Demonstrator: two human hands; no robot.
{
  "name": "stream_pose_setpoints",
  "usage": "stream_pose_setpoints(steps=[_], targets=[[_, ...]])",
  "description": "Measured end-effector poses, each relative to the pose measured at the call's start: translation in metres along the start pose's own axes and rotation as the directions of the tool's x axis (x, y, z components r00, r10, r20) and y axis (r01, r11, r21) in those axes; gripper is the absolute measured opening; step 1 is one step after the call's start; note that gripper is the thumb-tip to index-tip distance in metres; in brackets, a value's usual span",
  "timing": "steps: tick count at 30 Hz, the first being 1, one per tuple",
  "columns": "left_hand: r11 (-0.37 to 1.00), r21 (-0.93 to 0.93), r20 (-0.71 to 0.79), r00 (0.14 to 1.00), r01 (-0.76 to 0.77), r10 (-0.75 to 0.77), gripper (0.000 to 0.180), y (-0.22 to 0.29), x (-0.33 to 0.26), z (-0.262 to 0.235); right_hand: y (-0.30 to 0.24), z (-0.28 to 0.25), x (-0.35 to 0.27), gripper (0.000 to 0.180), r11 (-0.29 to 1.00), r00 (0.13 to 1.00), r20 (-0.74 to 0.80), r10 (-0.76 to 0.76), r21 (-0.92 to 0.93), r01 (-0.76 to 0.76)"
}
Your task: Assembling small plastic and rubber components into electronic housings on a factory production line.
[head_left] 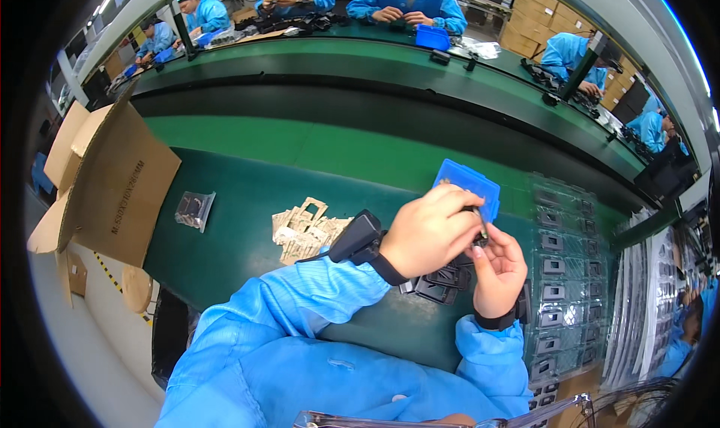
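Note:
My left hand (435, 231) is closed, its fingers curled around a small dark part (481, 238) with a lighter edge. My right hand (498, 272) pinches the same part from below and the right, so both hands meet on it. Fingers cover most of the part, and its exact kind cannot be made out. Just behind my hands stands a blue plastic bin (474, 179), its near side hidden by my left hand. Several black rectangular frames (442, 287) lie beneath and in front of my hands. Left of my left wrist is a loose pile of beige cut-out frames (307, 229).
A clear plastic tray (551, 293) with black frames in rows lies at right, beside stacked pale trays (641, 300). A small clear bag (195, 211) and an open cardboard box (124, 192) are at left. Beyond the green bench (240, 188), people in blue work along another line.

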State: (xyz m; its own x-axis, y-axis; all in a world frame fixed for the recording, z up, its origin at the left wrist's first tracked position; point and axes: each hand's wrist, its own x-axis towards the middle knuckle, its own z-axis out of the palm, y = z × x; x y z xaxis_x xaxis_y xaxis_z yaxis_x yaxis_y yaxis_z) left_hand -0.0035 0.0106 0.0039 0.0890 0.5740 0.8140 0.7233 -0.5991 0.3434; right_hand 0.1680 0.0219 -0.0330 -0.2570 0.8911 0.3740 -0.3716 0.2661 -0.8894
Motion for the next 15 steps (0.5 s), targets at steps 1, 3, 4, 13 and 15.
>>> stream_pose_setpoints(steps=[1, 3, 4, 13, 15], targets=[[1.0, 0.004, -0.013, 1.0, -0.008, 0.008, 0.018, 0.003, -0.001, -0.004, 0.004, -0.001, 0.0, 0.042, 1.0, 0.999, 0.034, -0.02, 0.008, 0.02], [1.0, 0.019, 0.0, 1.0, -0.009, 0.009, 0.021, 0.008, -0.007, -0.005, 0.008, -0.003, -0.002, 0.042, 0.996, 0.999, -0.001, -0.033, -0.085, 0.033], [0.999, 0.011, 0.028, 0.999, -0.033, 0.033, 0.019, 0.012, -0.005, -0.007, 0.003, -0.005, -0.003, 0.042, 0.987, 0.999, -0.016, -0.035, -0.159, 0.032], [0.998, -0.04, -0.041, 0.998, 0.055, -0.057, 0.023, 0.018, -0.011, 0.03, 0.037, -0.047, 0.005, 0.041, 0.999, 1.0, 0.008, -0.021, -0.039, 0.021], [0.995, -0.057, -0.079, 0.993, 0.083, -0.087, 0.02, 0.015, -0.014, 0.034, 0.026, -0.035, 0.002, 0.043, 0.975, 1.0, 0.004, 0.012, 0.222, -0.012]])
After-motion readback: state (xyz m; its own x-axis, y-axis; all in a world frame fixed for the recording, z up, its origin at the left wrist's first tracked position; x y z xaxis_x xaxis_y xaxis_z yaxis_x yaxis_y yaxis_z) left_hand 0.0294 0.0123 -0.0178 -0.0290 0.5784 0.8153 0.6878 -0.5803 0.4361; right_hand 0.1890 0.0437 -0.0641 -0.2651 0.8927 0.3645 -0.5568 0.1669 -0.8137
